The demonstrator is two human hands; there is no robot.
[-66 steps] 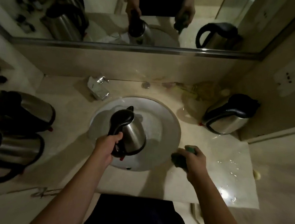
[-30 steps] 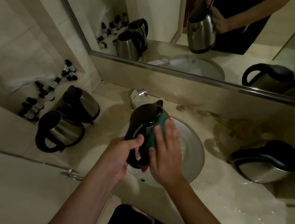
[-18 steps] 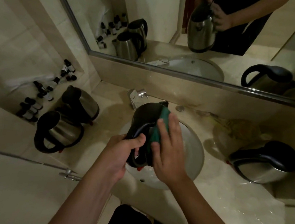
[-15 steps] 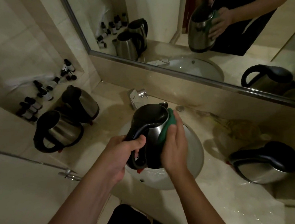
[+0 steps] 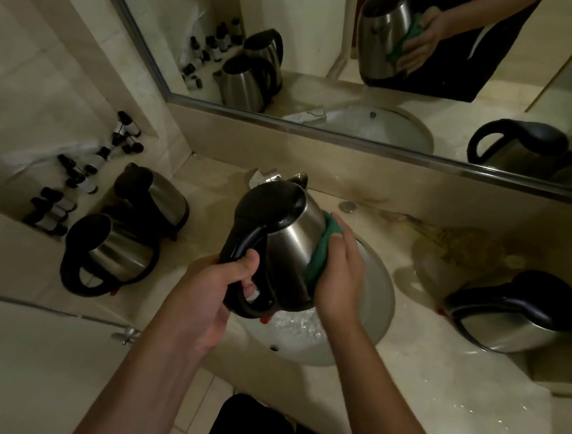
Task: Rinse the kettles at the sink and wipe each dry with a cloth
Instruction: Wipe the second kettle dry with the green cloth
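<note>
A brushed-steel kettle (image 5: 289, 248) with a glossy black lid and a looped black handle hangs tilted over the round white sink (image 5: 369, 312), the left hand (image 5: 214, 290) clenched around the handle and the right hand (image 5: 338, 272) flat, fingers together, pressing a green cloth (image 5: 319, 253) against its curved right side. Water lies in the bowl beneath it, the kettle's own lid is down so its inside is hidden, and droplets bead on the lid. Two matching kettles (image 5: 125, 235) stand left on the pale stone counter (image 5: 470, 378) by small dark-capped bottles (image 5: 75, 179), another kettle (image 5: 516, 313) sits right, and the wet front right corner lies bare.
</note>
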